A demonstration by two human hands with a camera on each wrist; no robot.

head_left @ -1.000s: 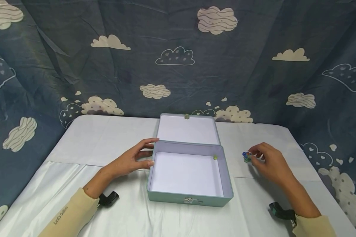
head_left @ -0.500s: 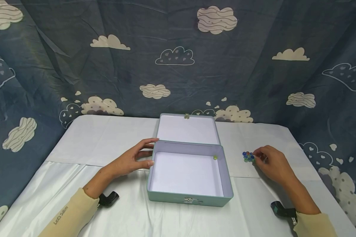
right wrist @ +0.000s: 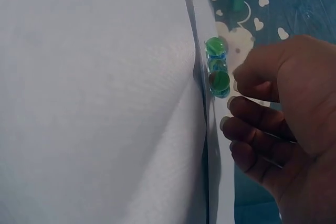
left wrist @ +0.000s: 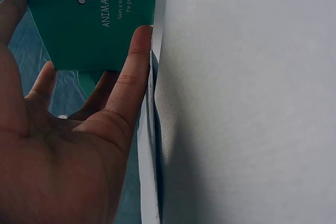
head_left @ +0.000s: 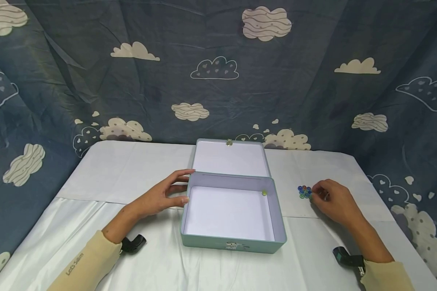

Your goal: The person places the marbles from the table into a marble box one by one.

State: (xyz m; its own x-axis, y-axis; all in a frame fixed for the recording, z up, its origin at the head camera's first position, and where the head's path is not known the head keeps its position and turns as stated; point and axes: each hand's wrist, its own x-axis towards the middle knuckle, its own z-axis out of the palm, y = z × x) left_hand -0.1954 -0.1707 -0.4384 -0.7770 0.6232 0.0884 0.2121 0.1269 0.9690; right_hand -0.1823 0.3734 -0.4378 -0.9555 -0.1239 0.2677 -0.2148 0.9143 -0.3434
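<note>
A green metal box (head_left: 211, 241) with a pale inside stands in the middle of the table in the head view, its lid (head_left: 229, 158) laid back behind it. One yellow-green marble (head_left: 264, 193) is in the box's far right corner. My left hand (head_left: 166, 195) rests against the box's left side, thumb and fingers extended; in the left wrist view the fingertips touch the printed green wall (left wrist: 100, 35). To the right of the box, several glass marbles (head_left: 304, 192) lie clustered. My right hand (head_left: 333, 202) is right beside them, fingers loosely bent, fingertips close to a green marble (right wrist: 219, 80).
White cloth (head_left: 153, 258) covers the table. A dark blue curtain with clouds (head_left: 218, 93) hangs behind and at both sides. Black wrist cameras (head_left: 134, 244) sit under both forearms.
My right hand has drawn back slightly to the right, away from the marbles, uncovering more of the cluster. The left hand and the box have stayed put.
</note>
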